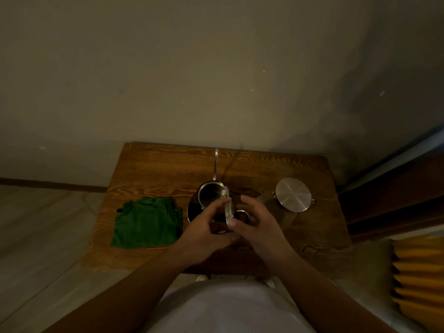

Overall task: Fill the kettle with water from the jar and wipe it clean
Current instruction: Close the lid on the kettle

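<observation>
A dark kettle (pixel 211 195) with a thin gooseneck spout stands uncovered in the middle of the wooden table (pixel 156 169); its steel inside shows. Just in front of the kettle's mouth, a round metal kettle lid (pixel 229 210) is held on edge between both hands. My left hand (pixel 206 231) pinches it from the left and my right hand (pixel 257 224) from the right. A glass jar (pixel 278 207) with a flat steel lid (pixel 293 197) sits to the right, close to my right hand. A folded green cloth (pixel 146 224) lies on the left of the table.
The table stands against a plain wall, with pale floor to its left. Dark wooden furniture and a yellow ribbed object (pixel 418 275) sit to the right. My white shirt fills the bottom of the view.
</observation>
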